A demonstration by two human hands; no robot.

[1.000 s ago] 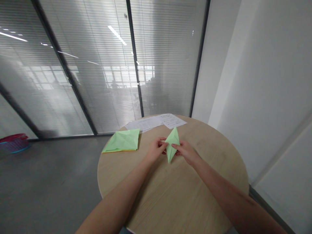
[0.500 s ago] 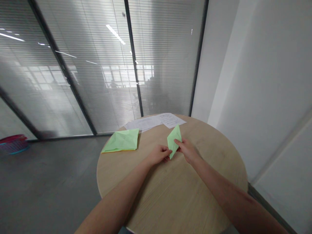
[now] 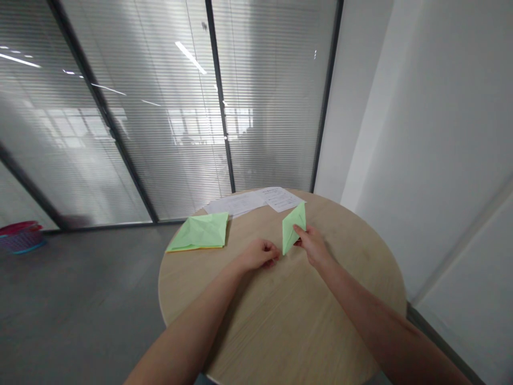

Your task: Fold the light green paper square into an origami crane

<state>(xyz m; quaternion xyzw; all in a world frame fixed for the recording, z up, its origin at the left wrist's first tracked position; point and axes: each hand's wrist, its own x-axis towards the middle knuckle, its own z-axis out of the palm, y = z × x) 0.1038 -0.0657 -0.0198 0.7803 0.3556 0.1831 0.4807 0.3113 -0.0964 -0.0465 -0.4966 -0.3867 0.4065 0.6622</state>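
A folded piece of light green paper (image 3: 294,227), shaped like a slanted diamond, is held up above the table by my right hand (image 3: 312,245). The thumb presses its near face, and the other fingers are behind it. My left hand (image 3: 262,253) is just left of the paper's lower tip, apart from it, with fingers curled together and nothing visible in them. To the left lies a stack of green paper sheets (image 3: 203,231), creased on top, with a yellow edge showing underneath.
The round wooden table (image 3: 276,321) carries printed white sheets (image 3: 240,202) at its far edge. Beyond it stands a glass partition with blinds (image 3: 272,107), and a white wall (image 3: 441,133) is on the right. A red and blue basket (image 3: 22,237) sits on the floor at far left.
My left hand has let go of the folded paper's lower tip. My right hand has moved the paper slightly right and tilted it further to the right.
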